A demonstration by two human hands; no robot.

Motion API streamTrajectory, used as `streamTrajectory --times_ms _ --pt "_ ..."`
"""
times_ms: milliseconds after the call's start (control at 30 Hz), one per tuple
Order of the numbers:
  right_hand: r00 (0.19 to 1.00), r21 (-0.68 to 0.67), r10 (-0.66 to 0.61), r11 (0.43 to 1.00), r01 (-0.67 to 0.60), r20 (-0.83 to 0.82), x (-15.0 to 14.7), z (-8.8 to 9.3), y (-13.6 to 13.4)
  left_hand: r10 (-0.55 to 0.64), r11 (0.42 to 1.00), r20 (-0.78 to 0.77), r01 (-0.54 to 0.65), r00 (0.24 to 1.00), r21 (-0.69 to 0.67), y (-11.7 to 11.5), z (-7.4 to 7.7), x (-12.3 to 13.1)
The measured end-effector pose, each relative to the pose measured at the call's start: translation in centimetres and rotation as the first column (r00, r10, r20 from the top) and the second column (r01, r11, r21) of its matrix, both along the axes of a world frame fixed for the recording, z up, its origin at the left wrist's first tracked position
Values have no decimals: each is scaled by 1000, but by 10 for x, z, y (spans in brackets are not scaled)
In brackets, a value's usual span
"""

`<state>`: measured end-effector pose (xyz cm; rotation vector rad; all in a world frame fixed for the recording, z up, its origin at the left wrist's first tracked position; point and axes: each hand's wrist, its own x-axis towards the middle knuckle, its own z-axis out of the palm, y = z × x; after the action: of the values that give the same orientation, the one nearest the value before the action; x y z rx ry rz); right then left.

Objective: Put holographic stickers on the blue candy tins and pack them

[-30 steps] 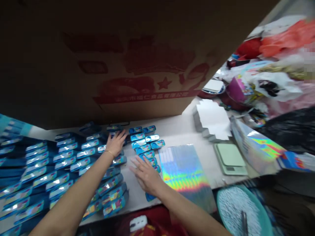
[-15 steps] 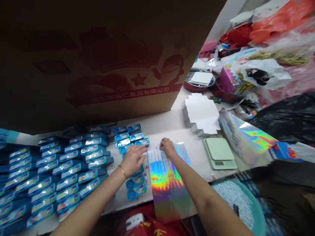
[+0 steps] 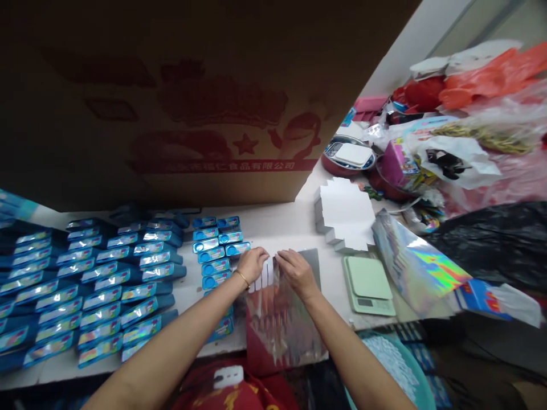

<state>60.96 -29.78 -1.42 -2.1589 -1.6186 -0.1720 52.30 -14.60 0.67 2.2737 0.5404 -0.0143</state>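
A shiny holographic sheet [image 3: 286,333] lies at the table's front edge, its near end hanging toward my lap. White slits or strips [image 3: 264,276] show along its far left end. My left hand [image 3: 252,266], with a bangle at the wrist, pinches the sheet's far left corner. At the far edge, my right hand [image 3: 297,273] has its fingers pressed together over the sheet, the thumb hidden underneath. Left of the sheet stand two rows of small blue boxes [image 3: 216,266], partly covered by my left hand and forearm.
Many blue boxes [image 3: 111,296] fill the left side. A large carton [image 3: 213,188] stands behind. To the right are stacked white die-cut cards [image 3: 347,213], a green scale [image 3: 370,282], more holographic sheets [image 3: 414,256] and a teal basin [image 3: 421,370] of pale pieces.
My left hand has moved right, from the blue boxes to the sheet's corner. My right hand has turned flatter over the far edge. The sheet's rainbow sheen has changed to a dull silver reflection.
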Motion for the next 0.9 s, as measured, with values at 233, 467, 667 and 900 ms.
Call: streamTrajectory --times_ms 233,467,667,900 --pt "997 48 7 999 -11 79 -7 4 -10 18 994 9 -17 1000 -106 1 -3 -2" --pt "996 52 -79 996 77 34 -9 16 -12 20 977 41 -11 999 -211 -9 -3 3" --pt "996 52 -77 996 75 44 -10 6 -13 34 955 42 -21 999 -297 -9 -2 2" --pt "993 114 -71 990 81 -91 -27 35 -19 96 971 46 -83 994 -224 -7 -9 3"
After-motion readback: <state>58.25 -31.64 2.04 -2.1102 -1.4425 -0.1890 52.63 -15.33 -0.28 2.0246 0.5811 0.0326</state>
